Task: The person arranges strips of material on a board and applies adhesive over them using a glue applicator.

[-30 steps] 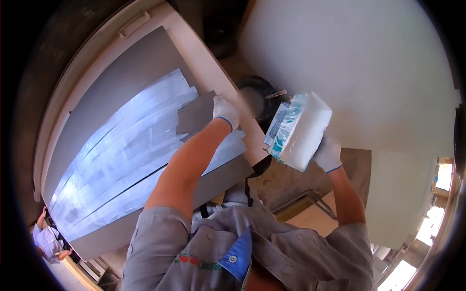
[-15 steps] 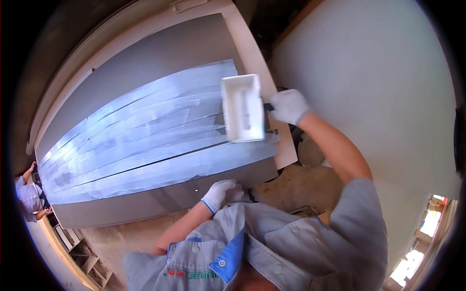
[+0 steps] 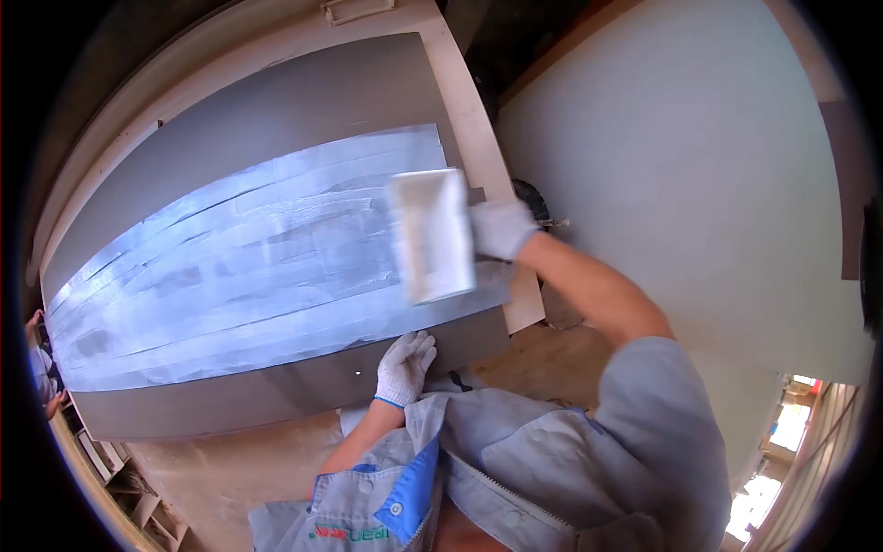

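A large dark grey panel [image 3: 276, 391] carries a broad, shiny, whitish-blue coating [image 3: 258, 248] with streaks running along its length. My right hand [image 3: 503, 230], in a white glove, grips a white, open, box-shaped trough [image 3: 451, 235] over the coating's right part. The trough is blurred by motion; its grip is mostly hidden by the hand. I cannot tell whether its underside touches the coating. Also gloved, my left hand [image 3: 407, 368] lies on the panel's near edge with its fingers stretched out, holding nothing.
Beneath the grey panel is a larger pale board [image 3: 469, 110]. A big light-coloured sheet [image 3: 681, 184] fills the right side. Another person's hand [image 3: 57, 403] shows at the panel's far left end. Wooden shelving [image 3: 152, 515] stands at lower left.
The trough and my right hand have moved left and slightly down. My left hand has gone from loosely curled to flat on the panel edge. A long dark line in the coating has disappeared.
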`<act>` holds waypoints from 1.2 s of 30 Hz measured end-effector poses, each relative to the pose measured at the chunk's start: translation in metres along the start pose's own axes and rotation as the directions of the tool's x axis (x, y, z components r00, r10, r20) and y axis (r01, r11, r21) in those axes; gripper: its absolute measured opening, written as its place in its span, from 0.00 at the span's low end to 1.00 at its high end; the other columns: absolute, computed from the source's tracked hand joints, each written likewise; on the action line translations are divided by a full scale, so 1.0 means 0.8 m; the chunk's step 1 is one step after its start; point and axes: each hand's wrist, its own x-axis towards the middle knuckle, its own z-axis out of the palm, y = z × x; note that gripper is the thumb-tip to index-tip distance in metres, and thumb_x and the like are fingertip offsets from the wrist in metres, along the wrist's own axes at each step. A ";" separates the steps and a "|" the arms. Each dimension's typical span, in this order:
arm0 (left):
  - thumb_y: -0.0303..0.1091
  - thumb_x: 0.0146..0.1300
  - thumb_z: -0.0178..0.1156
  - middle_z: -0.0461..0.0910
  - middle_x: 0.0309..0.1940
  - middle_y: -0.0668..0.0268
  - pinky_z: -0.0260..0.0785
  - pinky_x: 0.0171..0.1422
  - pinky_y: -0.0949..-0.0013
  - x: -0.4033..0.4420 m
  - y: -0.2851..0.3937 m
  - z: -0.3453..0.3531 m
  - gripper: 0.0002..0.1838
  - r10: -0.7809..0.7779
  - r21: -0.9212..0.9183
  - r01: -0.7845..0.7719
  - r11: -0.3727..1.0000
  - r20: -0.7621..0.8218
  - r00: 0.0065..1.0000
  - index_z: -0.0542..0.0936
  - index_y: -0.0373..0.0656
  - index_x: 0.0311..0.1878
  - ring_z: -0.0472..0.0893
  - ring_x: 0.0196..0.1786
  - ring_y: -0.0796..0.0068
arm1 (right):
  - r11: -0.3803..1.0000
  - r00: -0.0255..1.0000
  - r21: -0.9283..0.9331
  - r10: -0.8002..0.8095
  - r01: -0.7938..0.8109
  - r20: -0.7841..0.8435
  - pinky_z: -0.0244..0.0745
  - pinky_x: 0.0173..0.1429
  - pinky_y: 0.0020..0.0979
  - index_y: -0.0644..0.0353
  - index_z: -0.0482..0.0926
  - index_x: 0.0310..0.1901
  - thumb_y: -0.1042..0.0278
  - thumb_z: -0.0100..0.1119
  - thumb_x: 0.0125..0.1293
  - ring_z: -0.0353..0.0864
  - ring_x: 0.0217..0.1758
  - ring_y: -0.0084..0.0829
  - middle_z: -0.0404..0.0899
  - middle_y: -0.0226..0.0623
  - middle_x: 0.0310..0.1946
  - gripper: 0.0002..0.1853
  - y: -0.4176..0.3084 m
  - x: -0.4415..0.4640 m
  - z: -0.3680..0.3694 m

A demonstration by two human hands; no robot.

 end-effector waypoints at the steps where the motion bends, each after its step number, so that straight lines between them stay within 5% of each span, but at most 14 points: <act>1: 0.32 0.74 0.64 0.76 0.75 0.50 0.75 0.77 0.52 -0.002 0.003 0.002 0.35 -0.010 0.020 0.010 1.000 0.001 1.000 0.69 0.29 0.80 0.81 0.71 0.54 | 0.989 0.990 -0.114 0.103 -0.092 0.091 0.89 0.50 0.54 0.52 0.91 0.45 0.57 0.63 0.70 0.94 0.45 0.54 0.93 0.49 0.41 0.13 0.065 -0.020 0.022; 6: 0.32 0.74 0.63 0.74 0.77 0.50 0.74 0.77 0.52 -0.007 0.006 -0.001 0.36 -0.019 0.032 0.019 0.999 0.016 1.000 0.67 0.28 0.82 0.81 0.72 0.54 | 0.908 0.921 -0.158 0.385 -0.389 -0.055 0.87 0.56 0.54 0.47 0.91 0.56 0.45 0.59 0.76 0.93 0.52 0.54 0.93 0.49 0.50 0.21 0.338 -0.208 0.065; 10: 0.31 0.74 0.61 0.72 0.79 0.47 0.72 0.79 0.52 -0.006 0.011 0.000 0.39 -0.023 0.061 0.018 0.998 0.075 0.997 0.63 0.26 0.84 0.80 0.73 0.54 | 0.857 0.861 -0.158 0.504 -0.491 0.060 0.88 0.51 0.56 0.47 0.90 0.58 0.45 0.61 0.76 0.94 0.48 0.53 0.93 0.49 0.51 0.21 0.163 -0.210 -0.065; 11: 0.31 0.74 0.61 0.72 0.79 0.47 0.72 0.79 0.52 -0.010 0.012 0.000 0.39 -0.033 0.072 0.027 0.997 0.079 0.996 0.63 0.26 0.84 0.80 0.73 0.54 | 0.913 0.908 -0.127 0.403 -0.389 0.113 0.88 0.52 0.56 0.48 0.90 0.58 0.47 0.64 0.73 0.94 0.48 0.53 0.93 0.48 0.49 0.20 0.135 -0.182 -0.061; 12: 0.30 0.74 0.61 0.71 0.80 0.46 0.72 0.79 0.51 -0.011 0.014 0.004 0.40 -0.030 0.088 0.024 0.996 0.072 0.997 0.62 0.25 0.85 0.80 0.73 0.54 | 0.975 0.975 0.014 0.221 -0.221 -0.028 0.87 0.55 0.56 0.50 0.89 0.52 0.48 0.66 0.69 0.93 0.47 0.55 0.92 0.51 0.45 0.18 0.118 -0.149 -0.031; 13: 0.30 0.73 0.60 0.70 0.81 0.46 0.72 0.80 0.51 -0.011 0.015 0.005 0.41 -0.027 0.103 0.021 0.994 0.063 0.998 0.60 0.25 0.85 0.79 0.74 0.54 | 0.992 0.994 -0.078 0.098 -0.102 -0.049 0.87 0.52 0.57 0.53 0.89 0.50 0.50 0.67 0.67 0.93 0.43 0.55 0.92 0.49 0.41 0.18 0.091 -0.098 -0.003; 16: 0.29 0.73 0.60 0.68 0.83 0.45 0.72 0.80 0.52 0.002 0.014 -0.006 0.43 -0.049 0.141 0.029 0.990 0.141 0.989 0.57 0.25 0.87 0.79 0.74 0.54 | 0.992 0.988 0.080 -0.092 0.102 -0.126 0.88 0.47 0.55 0.57 0.92 0.36 0.58 0.65 0.65 0.94 0.40 0.55 0.91 0.54 0.33 0.13 -0.088 0.015 -0.018; 20: 0.27 0.72 0.58 0.75 0.76 0.48 0.73 0.79 0.52 -0.014 0.018 0.020 0.37 -0.038 0.159 0.035 0.987 0.017 0.999 0.65 0.25 0.82 0.80 0.72 0.56 | 0.965 0.966 0.067 -0.251 0.255 -0.058 0.90 0.52 0.53 0.59 0.93 0.42 0.65 0.62 0.66 0.96 0.46 0.51 0.94 0.52 0.45 0.12 -0.201 0.110 -0.008; 23: 0.26 0.71 0.58 0.76 0.73 0.50 0.73 0.78 0.52 -0.015 0.014 0.013 0.35 -0.032 0.126 0.023 0.992 0.063 0.998 0.67 0.25 0.80 0.81 0.72 0.56 | 0.989 0.991 0.080 -0.120 0.124 -0.057 0.90 0.54 0.52 0.56 0.93 0.44 0.64 0.62 0.69 0.96 0.49 0.50 0.94 0.50 0.47 0.12 -0.119 0.093 -0.002; 27: 0.26 0.71 0.57 0.74 0.77 0.46 0.73 0.78 0.52 -0.006 0.011 0.005 0.39 -0.013 0.110 0.007 0.994 0.059 0.998 0.63 0.23 0.83 0.81 0.72 0.55 | 0.973 0.976 -0.082 0.213 -0.215 -0.035 0.89 0.52 0.54 0.56 0.92 0.46 0.55 0.61 0.72 0.95 0.48 0.52 0.94 0.48 0.43 0.16 0.119 -0.016 0.038; 30: 0.25 0.70 0.57 0.71 0.80 0.44 0.73 0.78 0.53 -0.014 0.017 0.014 0.42 -0.027 0.151 0.016 0.988 0.071 0.997 0.58 0.23 0.85 0.80 0.72 0.54 | 0.905 0.900 0.047 0.426 -0.424 -0.093 0.85 0.62 0.55 0.58 0.91 0.49 0.48 0.64 0.71 0.92 0.54 0.58 0.92 0.54 0.49 0.20 0.298 -0.137 0.094; 32: 0.25 0.70 0.57 0.70 0.80 0.44 0.73 0.78 0.53 -0.007 0.020 0.007 0.42 -0.048 0.171 0.033 0.985 0.084 0.995 0.57 0.23 0.86 0.80 0.72 0.54 | 0.820 0.818 0.013 0.572 -0.572 -0.063 0.85 0.62 0.55 0.58 0.90 0.51 0.48 0.64 0.71 0.91 0.56 0.59 0.91 0.56 0.51 0.21 0.290 -0.213 0.048; 35: 0.24 0.70 0.56 0.69 0.81 0.43 0.74 0.78 0.53 -0.008 0.018 0.004 0.43 -0.064 0.194 0.047 0.980 0.084 0.994 0.56 0.22 0.86 0.80 0.72 0.54 | 0.815 0.815 0.035 0.579 -0.578 -0.017 0.85 0.62 0.55 0.57 0.90 0.50 0.50 0.64 0.70 0.91 0.56 0.58 0.91 0.57 0.49 0.19 0.205 -0.221 -0.010; 36: 0.24 0.70 0.56 0.68 0.82 0.43 0.74 0.77 0.53 -0.005 0.019 0.008 0.43 -0.053 0.193 0.034 0.981 0.097 0.994 0.56 0.22 0.86 0.80 0.72 0.54 | 0.884 0.884 0.140 0.460 -0.446 -0.087 0.85 0.61 0.55 0.56 0.91 0.49 0.52 0.64 0.69 0.92 0.54 0.57 0.92 0.56 0.47 0.18 0.199 -0.205 0.016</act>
